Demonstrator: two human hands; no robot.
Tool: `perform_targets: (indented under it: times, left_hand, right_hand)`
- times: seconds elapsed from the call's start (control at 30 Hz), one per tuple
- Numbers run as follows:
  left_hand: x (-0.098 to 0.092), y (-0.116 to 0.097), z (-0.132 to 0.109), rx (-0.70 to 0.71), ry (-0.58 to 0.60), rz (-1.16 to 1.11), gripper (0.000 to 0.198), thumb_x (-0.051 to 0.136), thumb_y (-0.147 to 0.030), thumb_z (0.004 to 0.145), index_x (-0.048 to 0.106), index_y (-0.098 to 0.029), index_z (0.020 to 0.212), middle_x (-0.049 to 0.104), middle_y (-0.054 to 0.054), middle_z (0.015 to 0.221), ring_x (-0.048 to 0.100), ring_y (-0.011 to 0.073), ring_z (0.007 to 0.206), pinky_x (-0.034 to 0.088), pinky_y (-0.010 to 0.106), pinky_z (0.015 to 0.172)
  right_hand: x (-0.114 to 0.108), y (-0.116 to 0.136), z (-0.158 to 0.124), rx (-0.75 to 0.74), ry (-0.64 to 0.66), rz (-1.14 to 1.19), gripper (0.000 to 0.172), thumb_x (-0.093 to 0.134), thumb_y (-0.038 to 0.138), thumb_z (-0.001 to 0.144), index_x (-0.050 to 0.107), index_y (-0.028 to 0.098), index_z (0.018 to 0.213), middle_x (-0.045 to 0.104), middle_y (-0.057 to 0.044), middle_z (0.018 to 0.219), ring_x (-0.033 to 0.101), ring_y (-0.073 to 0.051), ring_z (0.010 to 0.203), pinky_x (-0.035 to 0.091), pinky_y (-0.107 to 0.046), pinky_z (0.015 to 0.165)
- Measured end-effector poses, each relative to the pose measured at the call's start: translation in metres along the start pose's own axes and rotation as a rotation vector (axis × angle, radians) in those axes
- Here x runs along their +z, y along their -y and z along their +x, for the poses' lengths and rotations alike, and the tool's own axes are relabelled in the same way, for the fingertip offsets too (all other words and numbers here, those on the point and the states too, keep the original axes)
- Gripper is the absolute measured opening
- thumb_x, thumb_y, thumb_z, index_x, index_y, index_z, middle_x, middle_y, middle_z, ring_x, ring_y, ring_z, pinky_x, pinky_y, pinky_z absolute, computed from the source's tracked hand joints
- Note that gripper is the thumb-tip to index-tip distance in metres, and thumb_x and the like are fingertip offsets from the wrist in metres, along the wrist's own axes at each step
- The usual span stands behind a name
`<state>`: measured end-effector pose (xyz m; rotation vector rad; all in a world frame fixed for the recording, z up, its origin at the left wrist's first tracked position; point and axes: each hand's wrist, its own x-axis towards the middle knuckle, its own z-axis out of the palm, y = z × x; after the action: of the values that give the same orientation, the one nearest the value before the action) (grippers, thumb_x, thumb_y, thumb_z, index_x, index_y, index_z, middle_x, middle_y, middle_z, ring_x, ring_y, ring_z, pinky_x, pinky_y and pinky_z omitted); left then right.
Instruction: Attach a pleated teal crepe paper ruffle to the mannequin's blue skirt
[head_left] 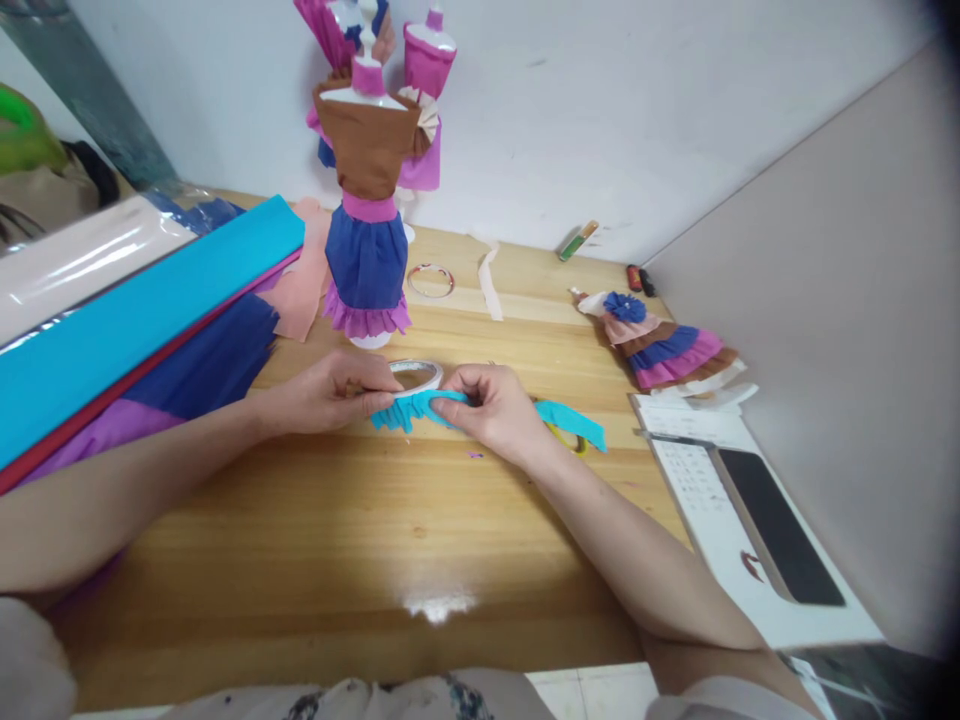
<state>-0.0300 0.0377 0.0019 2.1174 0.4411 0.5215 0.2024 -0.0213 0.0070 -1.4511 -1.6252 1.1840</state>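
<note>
Between my two hands is a bright blue crepe paper strip [412, 408], gathered into small ruffles along part of its length. My left hand [337, 390] pinches its left end between thumb and fingers. My right hand [491, 405] is closed on the strip farther right, and the flat tail [574, 420] of blue paper comes out beyond that hand. Just behind the ruffles is a roll of tape [420, 375], partly covered by my fingers. A yellow ring-shaped handle [570, 438] shows under the tail; the rest of it is hidden.
A small dress form [371, 150] in brown, blue and purple paper stands at the back, others behind it. Rolled crepe paper [150, 290] lies at left. At right are a paper-dressed doll [667, 350], a notebook [682, 480] and a phone [780, 525]. A bangle [431, 281] lies behind the tape.
</note>
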Motion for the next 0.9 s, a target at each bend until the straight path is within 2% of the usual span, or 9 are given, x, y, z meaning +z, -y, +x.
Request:
perform_targets:
  times: [0.2,0.4,0.57,0.67,0.9]
  left_hand:
    - [0.0,0.0009,-0.0007,0.01,0.013,-0.013,0.034,0.051,-0.037,0.102,0.068,-0.015,0.083,0.063,0.002,0.074,0.055,0.0129,0.071,0.042,0.023,0.066]
    - [0.001,-0.001,-0.0002,-0.018,0.032,0.003,0.038,0.05,-0.042,0.102,0.065,-0.015,0.079,0.061,0.002,0.074,0.054,0.0129,0.07,0.042,0.023,0.064]
    - [0.0023,0.0003,-0.0004,0.012,0.005,0.015,0.04,0.05,-0.044,0.102,0.068,-0.015,0.082,0.063,0.003,0.074,0.056,0.014,0.072,0.043,0.024,0.068]
    - [0.0026,0.0004,-0.0001,0.027,-0.004,0.006,0.039,0.05,-0.045,0.102,0.07,-0.016,0.084,0.066,0.004,0.075,0.059,0.0149,0.073,0.044,0.025,0.07]
    - [0.0034,-0.0049,0.0017,0.054,-0.03,-0.032,0.037,0.053,-0.044,0.101,0.074,-0.018,0.085,0.069,0.005,0.075,0.06,0.016,0.072,0.045,0.026,0.07]
  right_hand:
    - [0.0037,0.0023,-0.0043,-0.061,-0.083,-0.04,0.017,0.064,0.034,0.073,0.061,0.019,0.066,0.059,0.0,0.061,0.046,-0.011,0.057,0.037,-0.025,0.054]
    - [0.0094,0.007,-0.0092,-0.069,0.01,0.031,0.021,0.062,0.038,0.074,0.066,0.017,0.073,0.056,0.001,0.061,0.042,-0.01,0.055,0.034,-0.025,0.052]
    - [0.0084,0.0067,-0.0088,-0.071,-0.016,0.039,0.02,0.063,0.036,0.073,0.066,0.017,0.073,0.053,0.003,0.058,0.04,-0.009,0.053,0.031,-0.024,0.05]
    - [0.007,0.0066,-0.0075,-0.066,-0.008,0.065,0.018,0.064,0.036,0.073,0.066,0.017,0.072,0.05,0.005,0.055,0.037,-0.008,0.05,0.03,-0.024,0.049]
    - [0.0078,0.0057,-0.0068,-0.06,-0.047,0.088,0.018,0.065,0.035,0.072,0.057,0.02,0.068,0.055,0.003,0.057,0.041,-0.008,0.051,0.032,-0.023,0.049]
